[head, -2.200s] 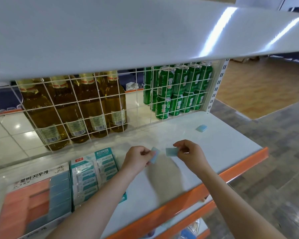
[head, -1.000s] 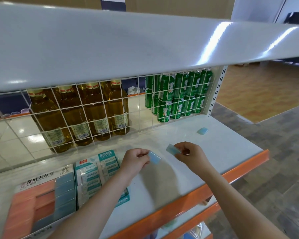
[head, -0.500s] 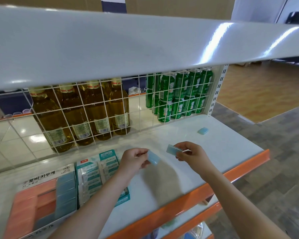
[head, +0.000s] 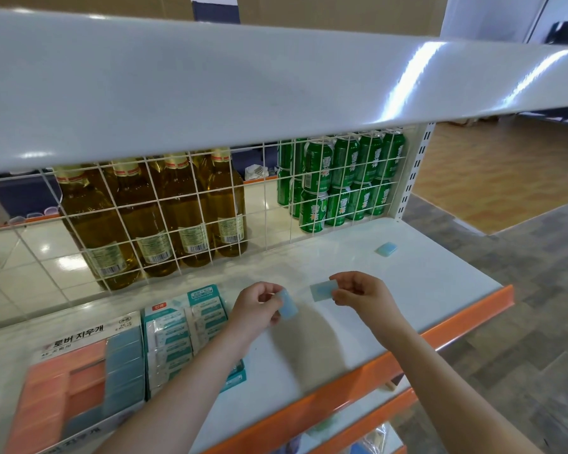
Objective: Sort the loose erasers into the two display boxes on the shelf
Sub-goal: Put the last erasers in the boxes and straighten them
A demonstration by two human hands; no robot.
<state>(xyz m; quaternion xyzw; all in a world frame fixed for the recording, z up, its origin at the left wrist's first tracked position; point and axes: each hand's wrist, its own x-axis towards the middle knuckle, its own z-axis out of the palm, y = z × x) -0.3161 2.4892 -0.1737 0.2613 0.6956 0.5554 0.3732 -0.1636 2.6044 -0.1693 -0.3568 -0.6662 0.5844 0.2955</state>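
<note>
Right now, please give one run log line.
left hand: holds blue eraser | right hand: holds eraser sleeve | loose eraser: on shelf

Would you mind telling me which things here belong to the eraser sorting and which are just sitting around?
Part of the job:
- pale blue eraser held by left hand
- flat blue eraser held by right hand
- loose blue eraser on white shelf
- orange-and-blue eraser box
- teal-and-white eraser box

Just there:
- yellow oil bottles
- green cans
- white wire grid

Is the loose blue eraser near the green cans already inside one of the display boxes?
No, the loose blue eraser lies on the bare white shelf, far right of both display boxes.
</note>
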